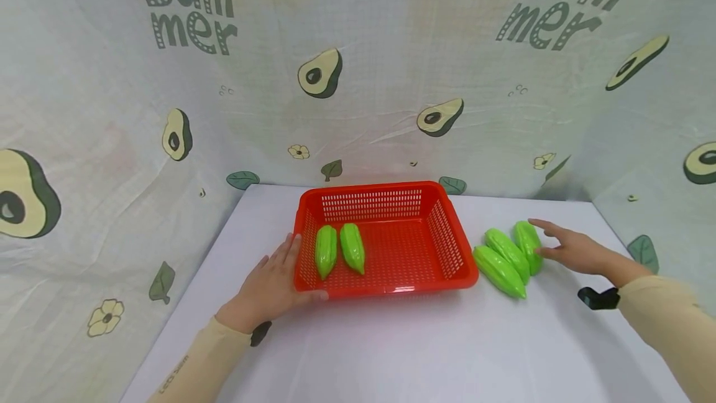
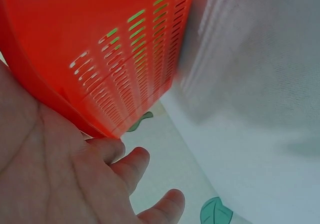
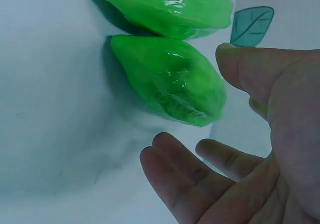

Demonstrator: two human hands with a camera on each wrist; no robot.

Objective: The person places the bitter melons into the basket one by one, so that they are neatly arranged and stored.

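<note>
A red plastic basket [image 1: 386, 291] stands on the white table with two glossy green, ridged, pointed fruits, like star fruits, inside: one at the left [image 1: 326, 251], another beside it [image 1: 352, 247]. My left hand [image 1: 271, 285] rests on the basket's left front corner, fingers along the rim, thumb at the front edge. Three more such fruits lie side by side right of the basket: the nearest [image 1: 500, 271], a middle one [image 1: 508, 250] and the outermost [image 1: 528, 246]. Spread around the outermost fruit [image 3: 170, 78], the thumb and fingers of my right hand [image 1: 576, 252] hold nothing.
A pale cloth printed with avocados [image 1: 321, 73], leaves and lettering hangs behind the table and at both sides. The white tabletop [image 1: 391, 347] extends in front of the basket. A dark wrist strap piece [image 1: 598, 298] shows beneath the right wrist.
</note>
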